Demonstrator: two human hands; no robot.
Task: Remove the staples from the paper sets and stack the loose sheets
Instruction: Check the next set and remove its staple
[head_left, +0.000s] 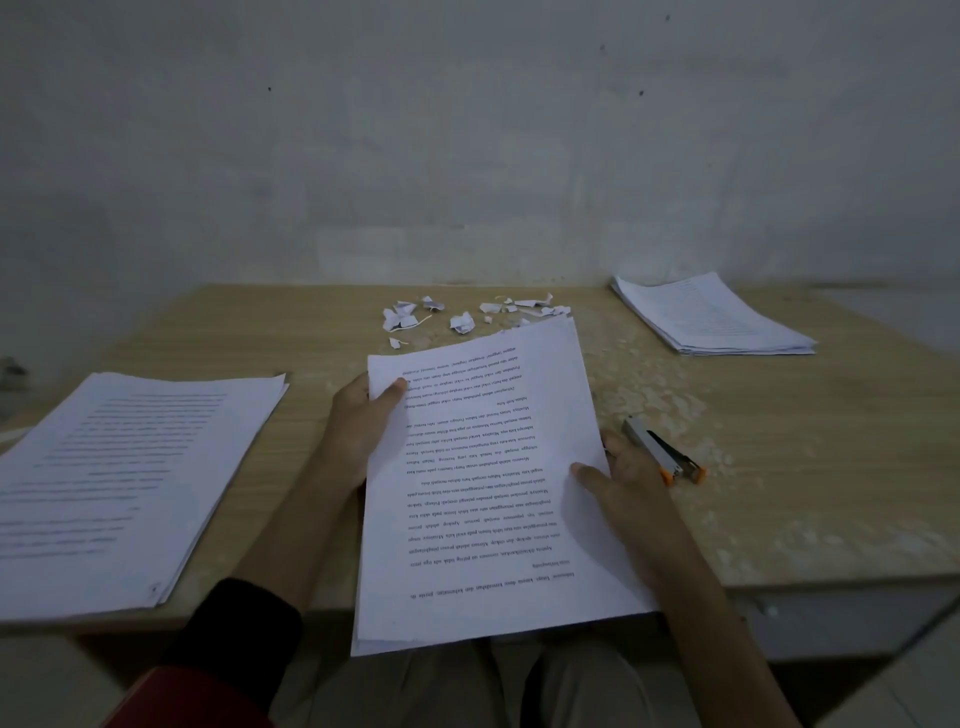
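Note:
A set of printed sheets (493, 483) hangs over the table's near edge, its text upside down to me. My left hand (363, 421) grips its far left corner, thumb on top. My right hand (628, 483) holds the right edge, thumb pressed on the page, fingers behind it. A grey and orange staple remover (662, 452) lies on the table just beyond my right hand, touching or nearly touching its fingers. A wide stack of printed sheets (119, 483) lies at the left. Another paper stack (711, 317) sits at the far right.
Several torn paper scraps (457, 314) are scattered at the back middle of the wooden table (779, 441), by a grey wall (467, 130). The tabletop surface is flaked and patchy right of centre. My knees show below the near table edge.

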